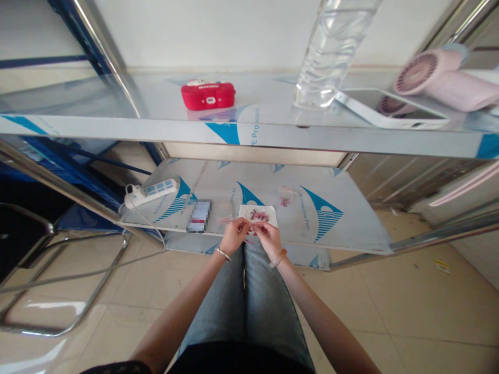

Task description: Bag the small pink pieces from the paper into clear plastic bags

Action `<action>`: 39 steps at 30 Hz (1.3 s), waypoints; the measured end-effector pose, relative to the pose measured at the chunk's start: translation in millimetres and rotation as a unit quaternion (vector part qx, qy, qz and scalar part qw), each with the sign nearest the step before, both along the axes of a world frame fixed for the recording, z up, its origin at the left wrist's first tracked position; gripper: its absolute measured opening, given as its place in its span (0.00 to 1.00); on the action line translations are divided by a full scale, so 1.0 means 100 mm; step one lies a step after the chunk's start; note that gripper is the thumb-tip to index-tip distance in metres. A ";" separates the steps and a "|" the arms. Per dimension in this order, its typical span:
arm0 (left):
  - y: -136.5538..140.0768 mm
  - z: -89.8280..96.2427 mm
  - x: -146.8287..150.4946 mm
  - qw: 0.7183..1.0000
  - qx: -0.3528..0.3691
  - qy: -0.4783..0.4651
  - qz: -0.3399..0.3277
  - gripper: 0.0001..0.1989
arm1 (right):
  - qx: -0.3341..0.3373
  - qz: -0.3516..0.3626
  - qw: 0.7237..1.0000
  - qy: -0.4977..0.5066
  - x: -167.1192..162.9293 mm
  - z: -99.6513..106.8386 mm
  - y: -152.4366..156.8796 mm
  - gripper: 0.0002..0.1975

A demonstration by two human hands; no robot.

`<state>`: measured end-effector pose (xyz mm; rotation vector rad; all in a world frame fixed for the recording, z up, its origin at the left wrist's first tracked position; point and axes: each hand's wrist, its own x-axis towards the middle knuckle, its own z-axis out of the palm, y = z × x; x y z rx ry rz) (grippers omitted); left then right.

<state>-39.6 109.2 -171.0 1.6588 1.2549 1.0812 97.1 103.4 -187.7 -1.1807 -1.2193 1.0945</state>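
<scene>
My left hand [235,234] and my right hand [268,236] meet fingertip to fingertip at the front edge of the lower shelf [351,223]. Both are closed in a pinch; whatever sits between the fingers is too small to make out. Just beyond them lies a white sheet [268,210] with a heap of small dark pink and red pieces [259,215] on it. To the left is a clear plastic bag [225,210], flat on the shelf. Farther back on the right, another small clear bag [286,196] has pink bits in it.
A phone [200,215] and a white power strip [152,193] with its cable lie left on the lower shelf. Above, the upper shelf's edge [156,132] juts out, carrying a red case [208,96], a water bottle [327,57], a white-framed device [393,109] and a pink fan [440,78].
</scene>
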 end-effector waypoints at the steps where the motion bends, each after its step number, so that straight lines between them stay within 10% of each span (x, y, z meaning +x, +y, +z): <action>1: 0.00 0.01 0.00 1.000 0.002 0.006 -0.005 0.09 | -0.001 -0.001 1.000 0.002 0.00 -0.01 -0.01 0.11; 15: 0.04 0.01 0.00 0.999 -0.022 0.027 -0.042 0.12 | 0.018 0.002 0.999 -0.047 0.08 -0.07 -0.02 0.14; 26: 0.11 0.14 -0.01 0.982 -0.033 0.093 -0.159 0.15 | 0.026 0.155 0.972 -0.172 0.67 0.21 0.03 0.16; 39: 0.32 -0.15 0.45 0.945 -0.140 0.034 -0.294 0.12 | -0.068 0.191 0.962 -0.185 1.24 -0.11 -0.01 0.20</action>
